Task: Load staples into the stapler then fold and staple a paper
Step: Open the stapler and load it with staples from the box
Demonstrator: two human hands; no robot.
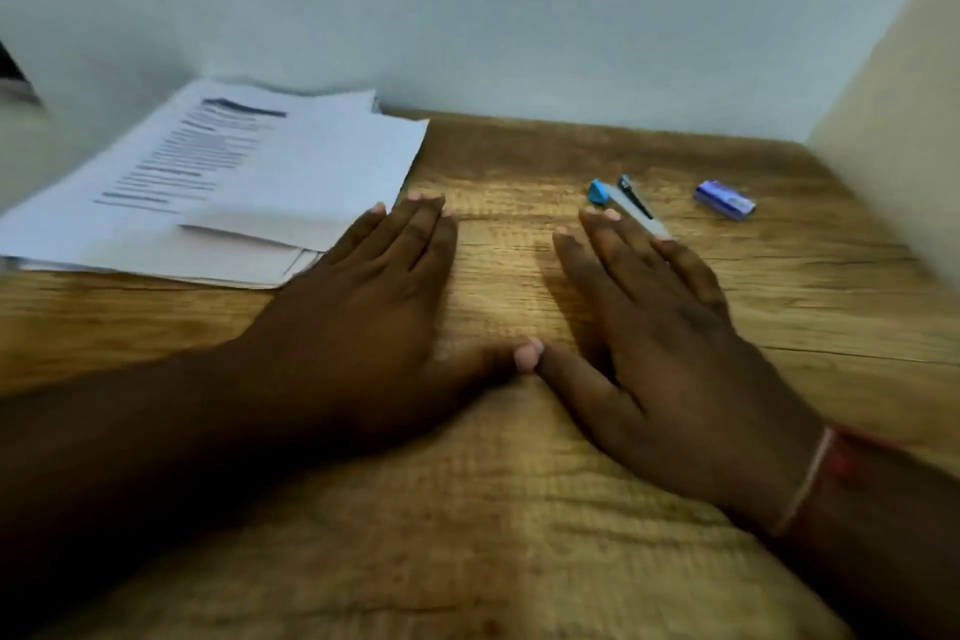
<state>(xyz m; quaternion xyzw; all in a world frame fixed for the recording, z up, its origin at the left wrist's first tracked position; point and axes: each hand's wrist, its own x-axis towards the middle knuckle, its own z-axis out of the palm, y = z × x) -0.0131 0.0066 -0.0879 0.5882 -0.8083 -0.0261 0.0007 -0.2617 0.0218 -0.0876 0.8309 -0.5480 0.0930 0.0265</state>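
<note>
Hands are laid flat on the wooden table (519, 535), palms down. The left hand (374, 307) is spread with straight fingers kept close together, and nothing is held; its outer edge lies just beside the near right corner of the paper stack (234, 182). The right hand (670, 348) is likewise flattened, fingers slightly fanned, nothing gripped. The two thumb tips are brought together between the hands. A red band (831, 473) is worn on the right wrist.

The stapler (623, 203) is placed on the table just beyond the right fingertips, with its long axis running from far left to near right and its blue end pointed away and to the left. Its near end is met by the outer right fingertips; whether it is actually touched cannot be told. A small blue-violet staple box (724, 198) is set to its right, apart from it.

Printed lines and a dark heading bar are seen on the top sheet, but no writing can be read through the blur.
</note>
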